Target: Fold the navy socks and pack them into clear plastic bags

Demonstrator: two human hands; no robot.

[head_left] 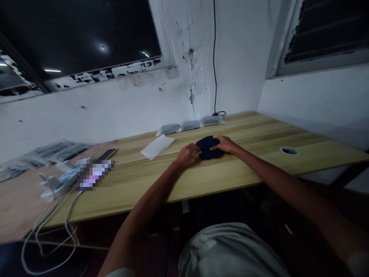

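Observation:
A dark navy folded cloth [210, 147] lies as a small bundle on the wooden table in front of me; its exact kind cannot be made out. At its left edge is my left hand [188, 155], fingers curled and closed on the cloth's side. My right hand [225, 144] grips the right edge, thumb on top and fingers round the far side. To the left of the cloth lies a flat white plastic bag [157, 146]. Behind, along the wall, several frosted packets [190, 125] with dark contents lie in a row.
On the left are a power strip [54, 189] with white cables [67, 223], a phone with a lit, blurred screen [96, 175] and a dark phone [107, 154]. More plastic packets [49, 154] are piled beyond. A round cable hole [289, 151] sits at the table's right.

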